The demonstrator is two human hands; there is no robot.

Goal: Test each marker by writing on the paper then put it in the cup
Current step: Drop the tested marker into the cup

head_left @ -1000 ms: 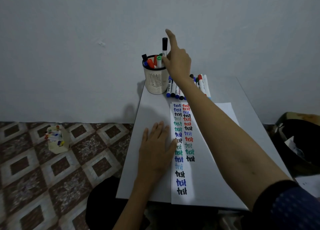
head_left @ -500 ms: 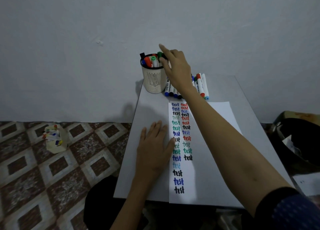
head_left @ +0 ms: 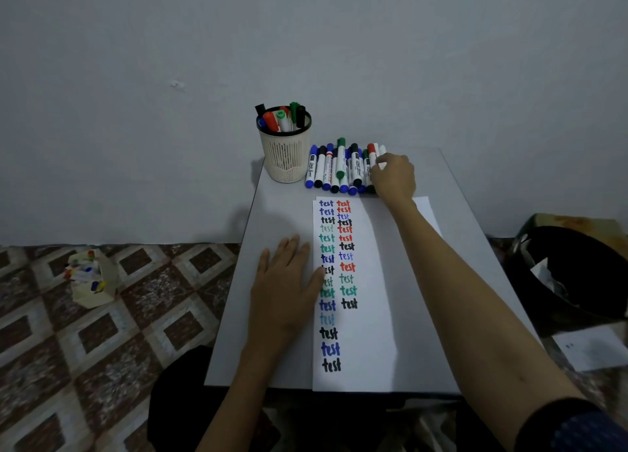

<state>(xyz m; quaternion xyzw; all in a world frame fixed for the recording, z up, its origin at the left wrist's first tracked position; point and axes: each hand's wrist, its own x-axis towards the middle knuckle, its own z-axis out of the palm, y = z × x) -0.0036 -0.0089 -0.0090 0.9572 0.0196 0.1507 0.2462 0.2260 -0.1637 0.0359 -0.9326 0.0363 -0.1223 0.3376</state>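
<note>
Now right grip [head_left: 394,178] tight on end marker [head_left: 382,150]; left grip [head_left: 287,291] flat, apart, on paper [head_left: 370,332].

Apparently capped markers [head_left: 341,166] lie beside the cup [head_left: 284,157], beyond written-on paper [head_left: 373,332].
</note>
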